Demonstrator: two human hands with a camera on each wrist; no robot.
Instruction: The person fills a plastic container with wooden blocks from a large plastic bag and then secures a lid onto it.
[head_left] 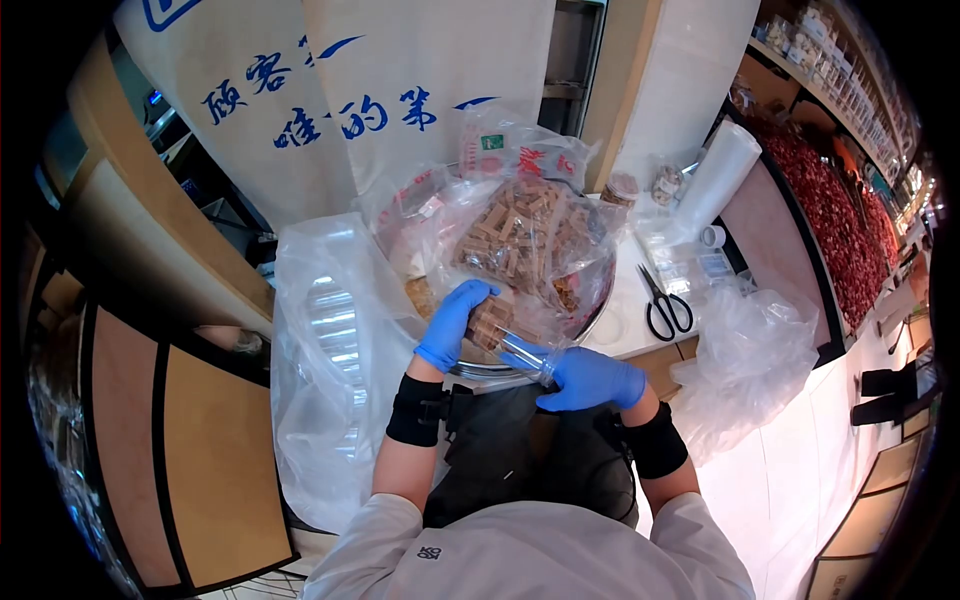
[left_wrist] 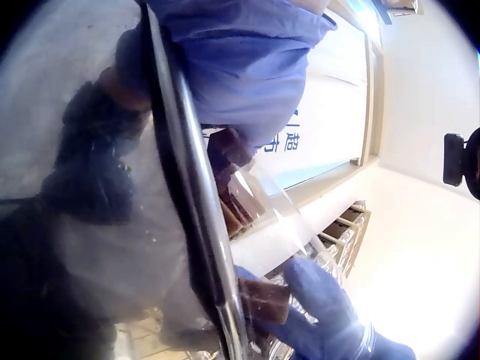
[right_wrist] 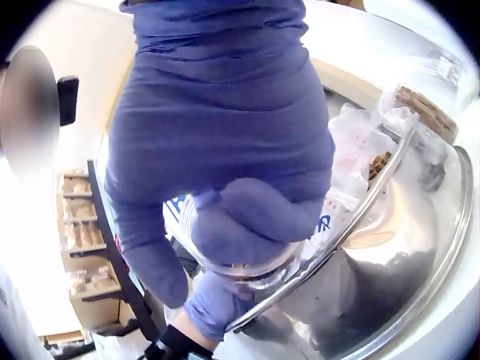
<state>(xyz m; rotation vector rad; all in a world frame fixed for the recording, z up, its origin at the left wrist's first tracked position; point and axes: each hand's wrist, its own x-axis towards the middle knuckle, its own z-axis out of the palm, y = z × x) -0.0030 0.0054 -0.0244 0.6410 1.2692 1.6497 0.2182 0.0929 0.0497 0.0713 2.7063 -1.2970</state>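
A clear plastic jar (head_left: 520,350) lies tilted between both hands, close over the front rim of a large metal basin (head_left: 605,305). Its far end holds brown stick-like pieces (head_left: 490,322). Gloved in blue, my left hand (head_left: 453,325) grips the jar around that end. The fingers of my right hand (head_left: 595,380), also in a blue glove, reach into the jar's mouth while the thumb stays outside the wall. One brown piece (left_wrist: 264,300) shows beside the right fingers in the left wrist view. In the basin, an opened plastic bag (head_left: 520,160) holds a heap of the same pieces.
Black scissors (head_left: 665,310), a plastic roll (head_left: 718,175) and small filled jars (head_left: 620,190) are on the white counter right of the basin. A bulky clear bag (head_left: 750,350) hangs at the counter's right. Long plastic packaging (head_left: 335,340) stands left, before a lettered cloth (head_left: 400,60).
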